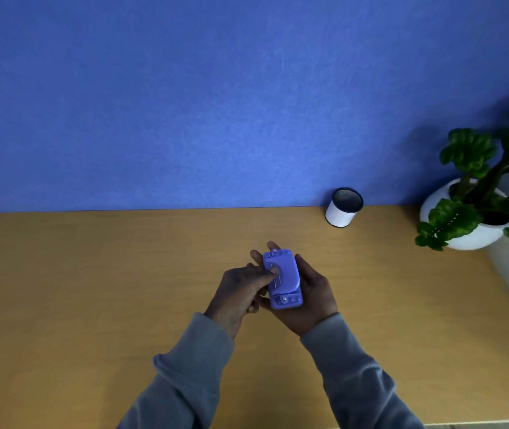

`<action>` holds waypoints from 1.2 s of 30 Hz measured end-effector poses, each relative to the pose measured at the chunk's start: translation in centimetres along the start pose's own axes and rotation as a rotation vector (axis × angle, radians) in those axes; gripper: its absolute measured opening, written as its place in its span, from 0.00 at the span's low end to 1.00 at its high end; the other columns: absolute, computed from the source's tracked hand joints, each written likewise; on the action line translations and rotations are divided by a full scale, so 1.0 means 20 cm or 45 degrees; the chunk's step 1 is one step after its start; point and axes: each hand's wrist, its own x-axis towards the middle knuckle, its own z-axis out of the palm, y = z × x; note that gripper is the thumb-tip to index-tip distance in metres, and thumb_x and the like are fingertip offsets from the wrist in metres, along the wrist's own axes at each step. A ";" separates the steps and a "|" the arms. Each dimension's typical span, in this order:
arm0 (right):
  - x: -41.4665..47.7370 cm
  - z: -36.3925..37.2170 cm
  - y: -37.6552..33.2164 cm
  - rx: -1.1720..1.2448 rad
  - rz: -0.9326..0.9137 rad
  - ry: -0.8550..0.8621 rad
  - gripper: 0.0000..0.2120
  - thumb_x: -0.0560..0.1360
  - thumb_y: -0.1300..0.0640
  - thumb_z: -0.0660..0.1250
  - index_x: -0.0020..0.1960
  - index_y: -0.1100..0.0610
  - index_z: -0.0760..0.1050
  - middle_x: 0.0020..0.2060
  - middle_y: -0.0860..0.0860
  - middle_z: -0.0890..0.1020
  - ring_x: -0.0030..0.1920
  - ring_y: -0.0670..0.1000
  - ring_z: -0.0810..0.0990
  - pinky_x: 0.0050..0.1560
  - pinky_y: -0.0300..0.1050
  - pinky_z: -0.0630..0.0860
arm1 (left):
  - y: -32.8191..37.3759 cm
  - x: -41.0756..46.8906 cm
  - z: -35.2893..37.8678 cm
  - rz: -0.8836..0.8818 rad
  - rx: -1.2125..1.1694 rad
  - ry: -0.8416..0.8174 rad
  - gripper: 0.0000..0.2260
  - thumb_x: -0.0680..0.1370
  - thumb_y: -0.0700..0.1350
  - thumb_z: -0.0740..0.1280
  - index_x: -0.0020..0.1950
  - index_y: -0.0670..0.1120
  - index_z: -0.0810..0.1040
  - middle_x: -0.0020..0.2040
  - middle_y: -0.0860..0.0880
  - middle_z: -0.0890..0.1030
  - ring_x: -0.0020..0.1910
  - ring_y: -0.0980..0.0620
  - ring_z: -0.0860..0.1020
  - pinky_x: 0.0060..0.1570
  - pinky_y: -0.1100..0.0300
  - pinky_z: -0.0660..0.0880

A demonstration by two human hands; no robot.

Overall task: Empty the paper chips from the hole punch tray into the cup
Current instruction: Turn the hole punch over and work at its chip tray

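Blue felt wall (185, 97) behind; wooden desk (92, 289) below. Purple hole punch (283, 278) is cradled above the desk in the right hand (310, 294), palm up. Left hand (241, 291) is closed on its left edge, thumb pressed on top. White cup (343, 208) is set well apart at the wall, beside a potted plant (482, 193).

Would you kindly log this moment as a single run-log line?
hole punch: held above table by both hands | right hand: cradling it | left hand: fingers on its side | cup: upright by wall
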 end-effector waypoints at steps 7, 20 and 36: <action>-0.01 0.03 0.00 -0.011 -0.073 0.060 0.23 0.83 0.49 0.55 0.75 0.59 0.70 0.73 0.63 0.72 0.71 0.63 0.74 0.66 0.60 0.76 | 0.01 -0.02 0.00 0.004 0.037 0.058 0.10 0.75 0.49 0.74 0.38 0.45 0.86 0.32 0.48 0.75 0.33 0.50 0.71 0.28 0.59 0.66; 0.00 0.03 0.03 -0.024 -0.115 0.107 0.24 0.82 0.49 0.57 0.75 0.56 0.68 0.73 0.62 0.73 0.70 0.59 0.74 0.72 0.55 0.68 | 0.09 -0.16 0.18 0.546 0.851 0.464 0.19 0.69 0.61 0.76 0.37 0.44 0.82 0.34 0.50 0.84 0.37 0.53 0.82 0.42 0.56 0.79; 0.03 -0.04 0.03 -0.015 -0.145 0.098 0.21 0.83 0.48 0.58 0.72 0.56 0.72 0.62 0.62 0.79 0.62 0.58 0.77 0.79 0.54 0.57 | 0.06 -0.10 0.22 0.331 0.888 0.378 0.19 0.66 0.64 0.69 0.31 0.49 0.79 0.31 0.53 0.81 0.41 0.46 0.81 0.43 0.52 0.80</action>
